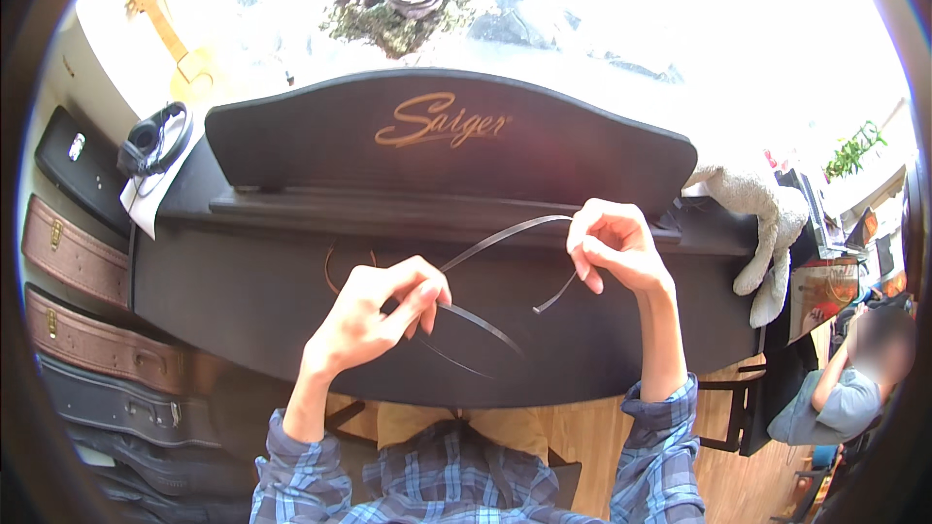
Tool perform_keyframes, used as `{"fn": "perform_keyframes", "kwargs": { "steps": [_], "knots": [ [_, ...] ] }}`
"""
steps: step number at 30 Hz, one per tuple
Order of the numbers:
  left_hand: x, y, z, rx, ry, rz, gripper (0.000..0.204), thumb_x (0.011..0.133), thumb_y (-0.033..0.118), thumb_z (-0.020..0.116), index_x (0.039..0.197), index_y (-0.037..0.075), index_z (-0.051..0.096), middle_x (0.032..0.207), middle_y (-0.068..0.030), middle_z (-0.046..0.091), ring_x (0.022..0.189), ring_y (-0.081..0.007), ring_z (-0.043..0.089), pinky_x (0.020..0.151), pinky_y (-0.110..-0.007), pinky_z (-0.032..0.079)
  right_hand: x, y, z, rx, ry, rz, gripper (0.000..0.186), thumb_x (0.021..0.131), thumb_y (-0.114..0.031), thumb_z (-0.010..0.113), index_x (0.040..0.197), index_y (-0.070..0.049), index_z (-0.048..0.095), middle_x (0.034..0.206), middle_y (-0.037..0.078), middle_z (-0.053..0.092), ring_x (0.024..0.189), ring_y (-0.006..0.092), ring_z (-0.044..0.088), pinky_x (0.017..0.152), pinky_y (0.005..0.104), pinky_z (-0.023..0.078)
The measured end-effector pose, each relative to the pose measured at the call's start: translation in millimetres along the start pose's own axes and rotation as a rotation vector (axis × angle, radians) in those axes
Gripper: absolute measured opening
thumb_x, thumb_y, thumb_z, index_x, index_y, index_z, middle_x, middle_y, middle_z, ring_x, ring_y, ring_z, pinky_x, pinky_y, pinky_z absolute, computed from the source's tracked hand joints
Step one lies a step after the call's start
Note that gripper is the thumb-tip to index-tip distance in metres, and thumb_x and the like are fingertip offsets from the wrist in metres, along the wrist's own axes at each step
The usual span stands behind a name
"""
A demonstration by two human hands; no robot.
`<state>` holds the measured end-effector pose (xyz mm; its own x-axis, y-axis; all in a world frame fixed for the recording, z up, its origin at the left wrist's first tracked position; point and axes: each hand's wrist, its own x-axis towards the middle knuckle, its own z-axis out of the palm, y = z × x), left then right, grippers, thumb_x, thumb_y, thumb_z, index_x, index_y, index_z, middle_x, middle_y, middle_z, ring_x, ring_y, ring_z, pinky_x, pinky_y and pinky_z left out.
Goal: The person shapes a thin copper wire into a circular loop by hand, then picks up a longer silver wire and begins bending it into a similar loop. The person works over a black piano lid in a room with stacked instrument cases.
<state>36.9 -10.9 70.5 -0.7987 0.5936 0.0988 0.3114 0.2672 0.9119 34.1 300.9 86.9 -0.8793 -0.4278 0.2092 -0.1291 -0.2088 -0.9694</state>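
Left hand [374, 311] and right hand [621, 245] each pinch the bowed dark strap [505, 232]; a slack grip could spring it loose.

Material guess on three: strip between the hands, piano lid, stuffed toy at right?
Strip: probably flexible plastic, maybe leather-like; smooth, slight sheen, bends in a springy arc.
Piano lid: possibly painted wood or board; even black, matte to satin, no visible grain.
Stuffed toy: likely plush fabric; pale, nubbly, limp limbs.
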Motion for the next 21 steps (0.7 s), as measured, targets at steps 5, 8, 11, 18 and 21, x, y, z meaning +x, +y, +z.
{"fn": "perform_keyframes", "kwargs": {
  "steps": [5,8,11,18,21],
  "knots": [
    [30.7,12.8,-9.0,0.035,0.189,0.207,0.031,0.096,0.018,0.064,0.12,0.003,0.052,0.087,-0.0087,0.072,0.072,-0.0175,0.069,0.072,-0.029,0.054,19.2,41.5,13.8,-0.429,0.376,-0.42,0.038,0.089,0.003,0.068,0.117,-0.003,0.044,0.063,0.005,0.062,0.048,0.0095,0.058,0.047,0.0222,0.045],
    [51.7,19.7,-6.6,0.123,0.289,0.252,0.031,0.096,0.02,0.064,0.119,0.002,0.054,0.088,-0.0076,0.071,0.071,-0.0156,0.068,0.068,-0.027,0.053,17.9,67.0,11.2,-0.665,0.4,-0.78,0.035,0.084,0.005,0.073,0.106,-0.003,0.047,0.065,0.006,0.065,0.048,0.0091,0.061,0.043,0.021,0.044],
    [71.6,23.0,-1.3,0.197,0.23,0.286,0.025,0.097,0.02,0.063,0.116,0.003,0.058,0.085,-0.0064,0.07,0.069,-0.0137,0.066,0.064,-0.026,0.052,12.0,73.9,5.2,-0.592,0.406,-0.687,0.026,0.085,0.007,0.072,0.101,-0.001,0.053,0.066,0.007,0.067,0.05,0.0099,0.064,0.044,0.0203,0.046],
    [105.8,-2.2,45.7,0.368,0.425,0.65,0.017,0.102,0.012,0.053,0.099,-0.001,0.064,0.075,-0.0072,0.066,0.055,-0.0105,0.059,0.053,-0.025,0.046,4.0,61.8,3.6,-0.491,0.463,-0.627,0.011,0.096,-0.003,0.061,0.098,0.005,0.068,0.072,0.009,0.066,0.05,0.0131,0.064,0.044,0.0225,0.048],
    [103.0,-13.2,68.4,0.191,0.414,0.565,0.005,0.096,0.004,0.059,0.098,0.004,0.064,0.068,-0.0054,0.063,0.05,-0.0122,0.058,0.049,-0.025,0.046,5.4,60.2,3.8,-0.288,0.533,-0.672,0.016,0.1,-0.002,0.053,0.099,0.01,0.064,0.076,0.012,0.062,0.051,0.0178,0.065,0.042,0.0243,0.046]
  ]
}}
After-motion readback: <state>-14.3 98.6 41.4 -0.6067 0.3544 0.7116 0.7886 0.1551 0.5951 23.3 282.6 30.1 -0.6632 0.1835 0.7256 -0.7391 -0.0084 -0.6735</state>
